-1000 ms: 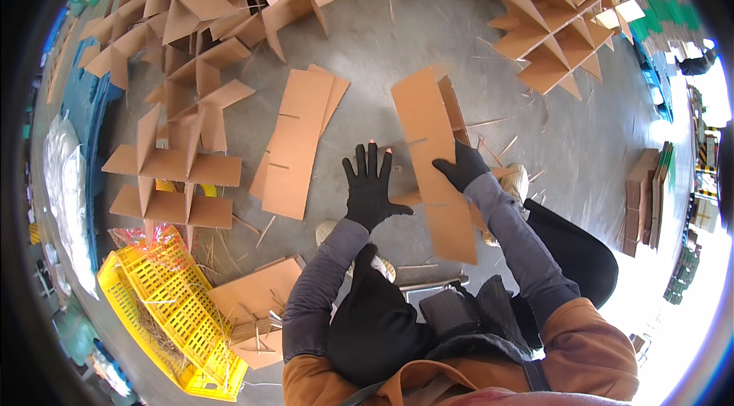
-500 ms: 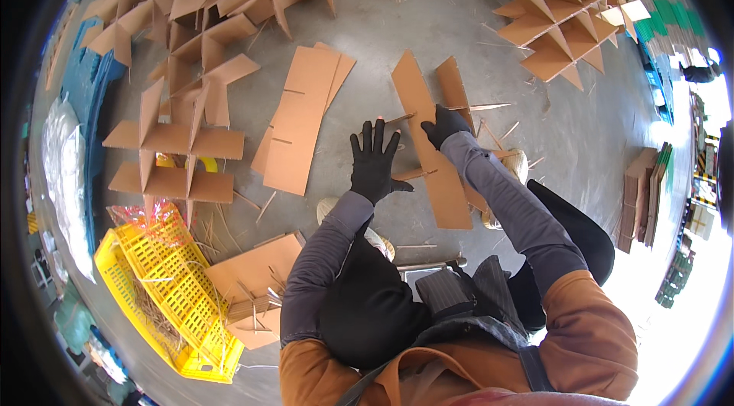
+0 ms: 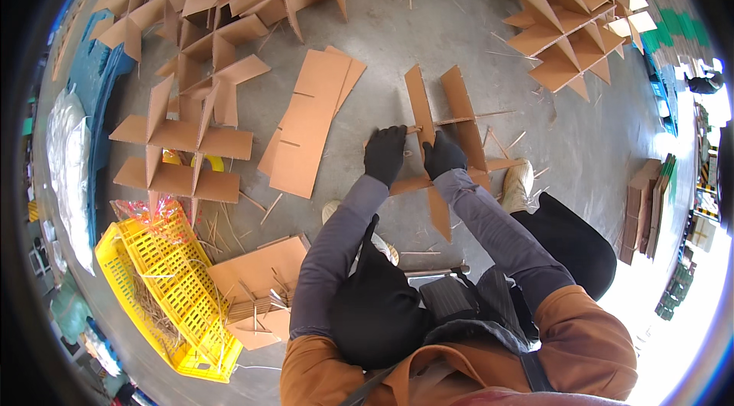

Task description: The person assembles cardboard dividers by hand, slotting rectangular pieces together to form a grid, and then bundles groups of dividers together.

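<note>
In front of me stands a cardboard divider made of two long brown strips, a left strip (image 3: 418,96) and a right strip (image 3: 461,96), crossed by shorter pieces. My left hand (image 3: 385,154) is closed at the left end of the far crosspiece (image 3: 414,129), its fingertips partly hidden. My right hand (image 3: 445,155) grips the left strip near its middle, thumb on the near side. The near crosspiece (image 3: 409,186) sticks out to the left below my hands. Both hands wear black gloves. Beside the divider, flat slotted cardboard sheets (image 3: 310,127) lie on the floor.
Assembled dividers are piled at far left (image 3: 222,31) and far right (image 3: 569,31); another divider (image 3: 183,138) stands at left. A yellow crate (image 3: 172,291) lies near left beside more cardboard sheets (image 3: 260,264). Thin scraps litter the grey floor around my shoes (image 3: 518,183).
My left hand has gone from spread fingers to closed at the crosspiece end. The left strip now stands more upright, and my right hand has come down and nearer my left.
</note>
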### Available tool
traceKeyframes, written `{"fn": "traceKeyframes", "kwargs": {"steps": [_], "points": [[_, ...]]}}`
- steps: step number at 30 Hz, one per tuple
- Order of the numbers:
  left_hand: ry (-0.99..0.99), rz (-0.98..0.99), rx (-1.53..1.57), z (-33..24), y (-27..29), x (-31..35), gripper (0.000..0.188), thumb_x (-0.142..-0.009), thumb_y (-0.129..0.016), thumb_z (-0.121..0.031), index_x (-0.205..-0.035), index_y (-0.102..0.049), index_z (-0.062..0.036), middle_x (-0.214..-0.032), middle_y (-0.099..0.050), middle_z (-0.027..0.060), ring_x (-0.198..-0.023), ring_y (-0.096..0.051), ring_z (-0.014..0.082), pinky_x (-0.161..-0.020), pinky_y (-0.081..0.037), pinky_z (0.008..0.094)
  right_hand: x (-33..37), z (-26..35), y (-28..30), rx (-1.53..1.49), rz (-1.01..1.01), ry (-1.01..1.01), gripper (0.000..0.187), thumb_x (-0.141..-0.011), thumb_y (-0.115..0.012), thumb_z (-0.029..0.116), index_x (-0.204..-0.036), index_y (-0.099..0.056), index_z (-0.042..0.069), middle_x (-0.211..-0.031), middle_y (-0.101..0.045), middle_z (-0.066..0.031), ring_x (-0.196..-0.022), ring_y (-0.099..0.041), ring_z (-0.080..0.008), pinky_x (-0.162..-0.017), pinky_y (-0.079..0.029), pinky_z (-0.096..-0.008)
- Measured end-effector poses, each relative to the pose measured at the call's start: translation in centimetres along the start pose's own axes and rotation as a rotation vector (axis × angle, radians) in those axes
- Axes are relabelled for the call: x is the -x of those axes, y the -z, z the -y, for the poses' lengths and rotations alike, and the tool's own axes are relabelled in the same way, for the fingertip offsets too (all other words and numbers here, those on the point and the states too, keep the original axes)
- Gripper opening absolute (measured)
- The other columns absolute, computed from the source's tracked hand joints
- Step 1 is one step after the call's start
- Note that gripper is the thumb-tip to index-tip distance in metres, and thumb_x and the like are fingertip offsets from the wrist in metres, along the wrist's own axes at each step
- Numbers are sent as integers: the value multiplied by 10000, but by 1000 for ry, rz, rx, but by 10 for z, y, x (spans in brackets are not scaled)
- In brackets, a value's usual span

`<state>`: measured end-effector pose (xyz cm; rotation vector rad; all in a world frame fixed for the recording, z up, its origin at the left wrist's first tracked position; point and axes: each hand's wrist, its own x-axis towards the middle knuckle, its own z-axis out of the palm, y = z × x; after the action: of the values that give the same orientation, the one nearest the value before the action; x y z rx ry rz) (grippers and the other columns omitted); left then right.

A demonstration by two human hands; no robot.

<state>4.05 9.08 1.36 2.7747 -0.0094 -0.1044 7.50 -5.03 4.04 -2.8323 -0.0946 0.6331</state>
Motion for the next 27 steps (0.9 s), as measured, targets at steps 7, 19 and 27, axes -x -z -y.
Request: {"fn": "traceKeyframes", "kwargs": {"steps": [7, 19, 27], "points": [[-111, -125, 197, 0, -27, 8, 219, -797, -498, -98, -996, -589, -118, -910, -626, 56, -835, -613, 231, -692, -495, 363, 0, -15, -25, 38, 96, -14, 337, -861, -487, 353, -1041, -524, 70, -820, -634, -219, -779, -612, -408, -687, -476, -496], [568, -583, 185, 160, 11, 43, 928, -659, -738, -501, -1333, -336, -5, -1352, -357, 235, -1252, -336, 388, -1008, -315, 461, 7, 5, 48, 89, 229, 111, 663, -806, -578, 450, -1271, -422, 4, -966, -610, -254, -902, -586, -406, -809, -462, -460], [692, -61, 30, 147, -14, 63, 1183, -544, -737, -616, -1404, -176, -29, -1380, -287, 274, -1277, -277, 421, -984, -244, 606, -109, 64, 459, 300, -1018, 607, 391, -925, -443, 164, -1293, -414, 35, -1224, -515, -153, -1092, -522, -225, -918, -424, -299]]}}
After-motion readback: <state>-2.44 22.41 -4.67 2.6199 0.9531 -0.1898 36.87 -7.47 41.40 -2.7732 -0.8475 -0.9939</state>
